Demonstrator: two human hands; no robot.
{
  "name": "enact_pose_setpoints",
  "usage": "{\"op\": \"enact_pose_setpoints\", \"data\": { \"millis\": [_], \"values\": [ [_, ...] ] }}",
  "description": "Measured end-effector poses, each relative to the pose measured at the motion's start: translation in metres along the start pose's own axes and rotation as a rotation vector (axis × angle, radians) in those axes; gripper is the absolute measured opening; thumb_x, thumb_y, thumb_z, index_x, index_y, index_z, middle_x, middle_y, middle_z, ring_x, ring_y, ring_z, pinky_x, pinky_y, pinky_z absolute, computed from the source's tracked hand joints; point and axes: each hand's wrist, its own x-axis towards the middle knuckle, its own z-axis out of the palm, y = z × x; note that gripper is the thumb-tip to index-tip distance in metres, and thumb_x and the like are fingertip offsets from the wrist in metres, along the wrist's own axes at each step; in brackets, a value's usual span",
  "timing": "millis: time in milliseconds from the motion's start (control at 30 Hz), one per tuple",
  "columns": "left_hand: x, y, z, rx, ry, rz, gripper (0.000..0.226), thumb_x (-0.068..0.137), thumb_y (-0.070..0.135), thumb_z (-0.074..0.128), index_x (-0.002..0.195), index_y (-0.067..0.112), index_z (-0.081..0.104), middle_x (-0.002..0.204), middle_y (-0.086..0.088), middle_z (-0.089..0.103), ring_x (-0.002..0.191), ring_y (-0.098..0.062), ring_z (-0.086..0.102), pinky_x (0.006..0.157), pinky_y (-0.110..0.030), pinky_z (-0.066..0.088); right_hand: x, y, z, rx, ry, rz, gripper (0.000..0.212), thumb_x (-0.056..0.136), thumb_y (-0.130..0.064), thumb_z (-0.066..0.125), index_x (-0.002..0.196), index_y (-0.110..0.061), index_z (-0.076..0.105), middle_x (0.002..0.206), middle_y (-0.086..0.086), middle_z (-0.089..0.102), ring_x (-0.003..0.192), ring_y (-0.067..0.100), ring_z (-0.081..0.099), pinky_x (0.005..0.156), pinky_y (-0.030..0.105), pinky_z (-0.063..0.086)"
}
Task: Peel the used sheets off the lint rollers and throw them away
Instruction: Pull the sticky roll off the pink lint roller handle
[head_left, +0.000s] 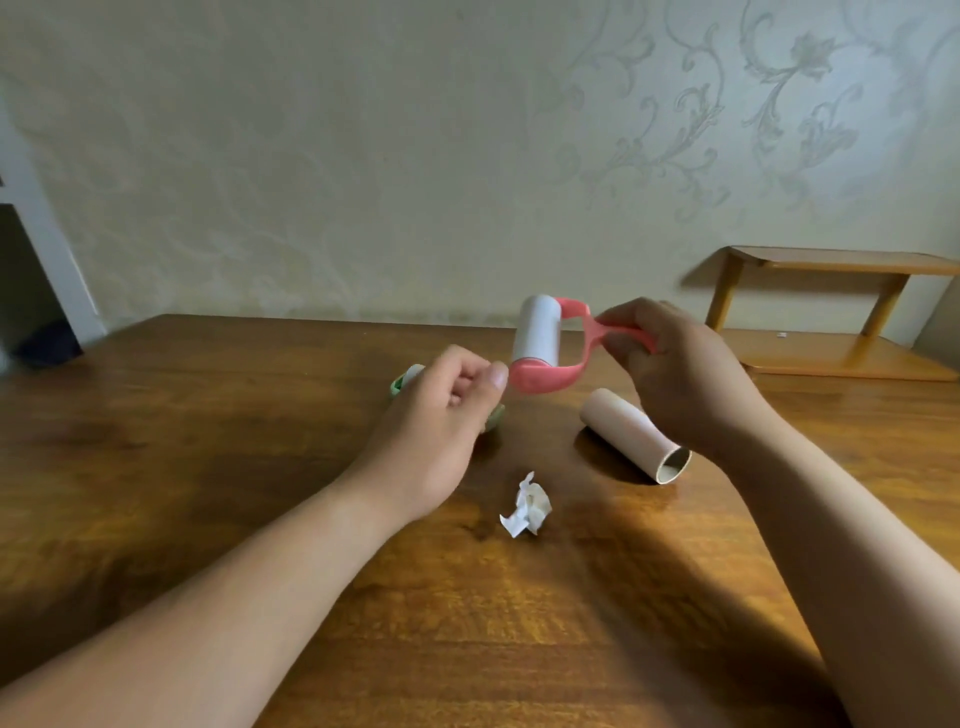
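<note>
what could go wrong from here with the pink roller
The right hand holds the pink lint roller by its handle alone, so a peeling tug from the left hand may spin the roll. The crumpled sheet lies on the table unbinned and could be forgotten. The green roller behind the left hand might get knocked.

No text, label, brand, number or sign is showing legibly anywhere in view. The pink lint roller (537, 338) that the right hand (675, 374) is gripping, the cardboard tube (628, 431) lying just below that hand, and the crumpled sheet (527, 506) lying nearer than the left hand (441, 410) are presenting plain surfaces. A small white item (781, 335) on the wooden shelf (831, 260) beyond the right hand is appearing too small to read.
</note>
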Motion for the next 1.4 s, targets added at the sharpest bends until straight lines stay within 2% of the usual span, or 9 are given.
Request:
{"op": "enact_pose_setpoints", "data": {
  "millis": [133, 233, 367, 500, 667, 833, 1033, 1200, 1400],
  "values": [
    [0.011, 0.011, -0.008, -0.644, 0.029, -0.281, 0.034, 0.109, 0.047, 0.06, 0.126, 0.02, 0.07, 0.114, -0.013, 0.078, 0.105, -0.027, 0.078, 0.098, -0.052, 0.065, -0.013, -0.027, 0.005, 0.159, -0.078, -0.17, 0.022, 0.107, -0.023, 0.066, 0.128, -0.031, 0.072, 0.116, -0.014, 0.069, 0.104, -0.001, 0.065, 0.082, 0.008, 0.046],
    [0.011, 0.008, -0.017, -0.794, -0.018, -0.322, 0.041, 0.099, 0.038, 0.072, 0.134, 0.015, 0.07, 0.113, -0.021, 0.082, 0.119, -0.044, 0.077, 0.112, -0.062, 0.056, -0.02, -0.039, 0.008, 0.173, -0.128, -0.217, 0.024, 0.105, -0.023, 0.068, 0.128, -0.029, 0.07, 0.12, -0.014, 0.069, 0.107, 0.003, 0.066, 0.09, 0.015, 0.051],
    [0.011, 0.007, -0.018, -0.662, -0.013, -0.284, 0.069, 0.078, 0.046, 0.093, 0.135, 0.018, 0.067, 0.118, -0.014, 0.079, 0.097, -0.022, 0.081, 0.082, -0.036, 0.066, -0.025, -0.046, 0.007, 0.154, -0.22, -0.184, 0.028, 0.1, -0.025, 0.067, 0.128, -0.026, 0.067, 0.114, -0.01, 0.065, 0.101, 0.005, 0.062, 0.081, 0.022, 0.05],
    [0.007, 0.009, -0.012, -0.439, 0.002, -0.19, 0.074, 0.063, 0.063, 0.092, 0.123, 0.028, 0.066, 0.112, -0.003, 0.075, 0.084, 0.0, 0.078, 0.068, -0.015, 0.059, -0.032, -0.058, 0.012, 0.154, -0.274, -0.196, 0.019, 0.105, -0.036, 0.062, 0.099, -0.019, 0.063, 0.089, 0.0, 0.059, 0.073, 0.011, 0.049, 0.064, 0.032, 0.041],
    [0.007, 0.011, -0.018, -0.61, -0.031, -0.195, 0.048, 0.087, 0.046, 0.079, 0.126, 0.02, 0.071, 0.103, -0.003, 0.082, 0.096, -0.022, 0.079, 0.082, -0.038, 0.064, -0.032, -0.056, 0.008, 0.22, -0.268, -0.121, 0.024, 0.107, -0.037, 0.059, 0.107, -0.015, 0.069, 0.089, 0.01, 0.071, 0.079, 0.03, 0.063, 0.074, 0.053, 0.055],
    [0.005, 0.013, -0.018, -0.485, -0.031, -0.142, 0.054, 0.086, 0.036, 0.084, 0.135, 0.031, 0.064, 0.134, -0.006, 0.073, 0.123, -0.03, 0.075, 0.1, -0.048, 0.065, -0.029, -0.056, 0.004, 0.215, -0.218, -0.07, 0.02, 0.106, -0.036, 0.057, 0.104, -0.022, 0.071, 0.086, 0.01, 0.074, 0.076, 0.029, 0.068, 0.073, 0.055, 0.057],
    [-0.001, 0.02, -0.013, -0.313, -0.032, -0.022, 0.064, 0.075, 0.051, 0.093, 0.129, 0.038, 0.061, 0.121, 0.013, 0.073, 0.116, -0.009, 0.073, 0.087, -0.027, 0.066, -0.031, -0.059, 0.007, 0.221, -0.197, -0.097, 0.036, 0.111, -0.045, 0.051, 0.093, -0.017, 0.063, 0.081, 0.01, 0.07, 0.076, 0.034, 0.065, 0.069, 0.056, 0.054],
    [-0.005, 0.022, -0.012, -0.412, -0.094, -0.049, 0.059, 0.087, 0.049, 0.081, 0.136, 0.029, 0.053, 0.121, 0.003, 0.075, 0.099, -0.008, 0.079, 0.08, -0.028, 0.065, -0.029, -0.056, 0.011, 0.211, -0.188, -0.134, 0.029, 0.111, -0.044, 0.051, 0.093, -0.022, 0.061, 0.077, -0.001, 0.067, 0.072, 0.018, 0.062, 0.056, 0.024, 0.047],
    [-0.003, 0.022, -0.015, -0.502, -0.07, -0.071, 0.044, 0.092, 0.037, 0.07, 0.134, 0.027, 0.062, 0.117, -0.006, 0.076, 0.093, -0.017, 0.079, 0.08, -0.034, 0.066, -0.03, -0.057, 0.01, 0.224, -0.146, -0.192, 0.026, 0.11, -0.042, 0.054, 0.091, -0.026, 0.062, 0.071, -0.002, 0.062, 0.058, 0.008, 0.051, 0.052, 0.021, 0.04]
  ]
}}
